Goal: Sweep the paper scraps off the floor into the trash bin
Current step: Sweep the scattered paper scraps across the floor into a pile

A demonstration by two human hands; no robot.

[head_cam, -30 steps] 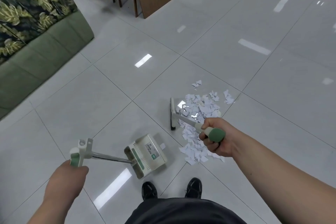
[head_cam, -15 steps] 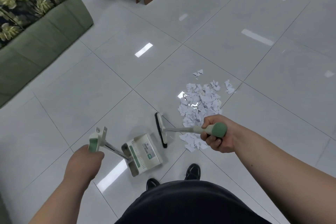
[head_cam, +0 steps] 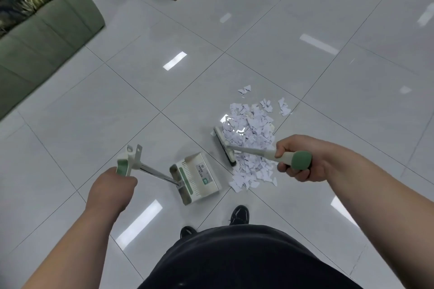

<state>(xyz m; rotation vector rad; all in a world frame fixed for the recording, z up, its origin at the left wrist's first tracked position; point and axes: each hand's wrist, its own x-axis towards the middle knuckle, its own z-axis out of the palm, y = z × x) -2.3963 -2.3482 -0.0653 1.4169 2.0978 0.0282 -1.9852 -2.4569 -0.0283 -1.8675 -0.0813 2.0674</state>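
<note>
Head view: green sofa point(head_cam: 40, 37) far left of paper scraps point(head_cam: 251, 138).

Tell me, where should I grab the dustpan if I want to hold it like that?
Grab the dustpan by the green grip at the top of its long metal handle, coming from above and behind, as the left hand does. The handle slants up from the pan toward the person, so you can hold it standing while the pan rests on the floor.

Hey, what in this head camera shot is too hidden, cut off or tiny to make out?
- Trash bin: nowhere in the head view.
- Print on the white and green dustpan: too small to read.
- White paper scraps: some lie hidden under the right hand and the green-handled broom.
- Green sofa: cut off by the left edge.
- Black shoes: partly covered by dark clothing.
</note>
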